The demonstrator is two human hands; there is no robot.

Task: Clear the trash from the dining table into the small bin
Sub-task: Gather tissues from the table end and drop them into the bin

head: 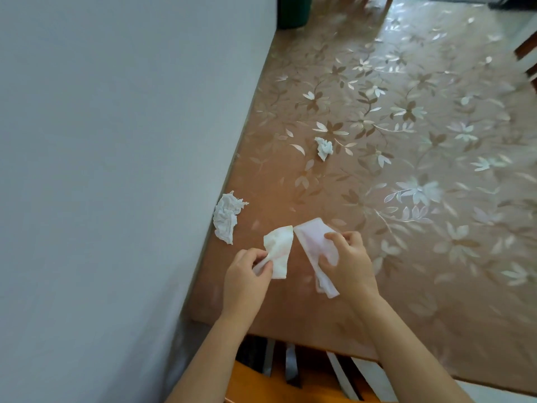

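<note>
Tissue first: two flat whitish pieces, both w/ a faint pink-orange stain, are at the near end of the desk (pixel 406 286). The L piece (pixel 280 248) is in the left hand (pixel 247 277). The R piece (pixel 311 238) is under the right hand (pixel 351 266), and their far corners nearly meet. Can't tell whether either is lifted or lying flat on the desk.

The step looks like gathering both pieces. To do it well, prob. ball each one fully into its palm so no tail hangs loose and drops on the way. Then pick up the other scraps before heading off, i.e. one trip rather than several.

Left fingers (pixel 263 267) are curled tight, thumb vs. forefingers, pinching the bottom corner of the L piece; the rest of the sheet fans free above. Right fingers (pixel 334 237) are bent down over the R piece, w/ the thumb at the near side. The grip is looser, and the sheet's lower end trails out below the palm.

Further out, a big crumpled wad (pixel 226 218) lies at the desk edge against the wall (pixel 116 141). A smaller wad (pixel 324 147) sits well apart, mid-desk. A dark green container (pixel 293 11), prob. the bin, stands at the far end by the wall.
</note>
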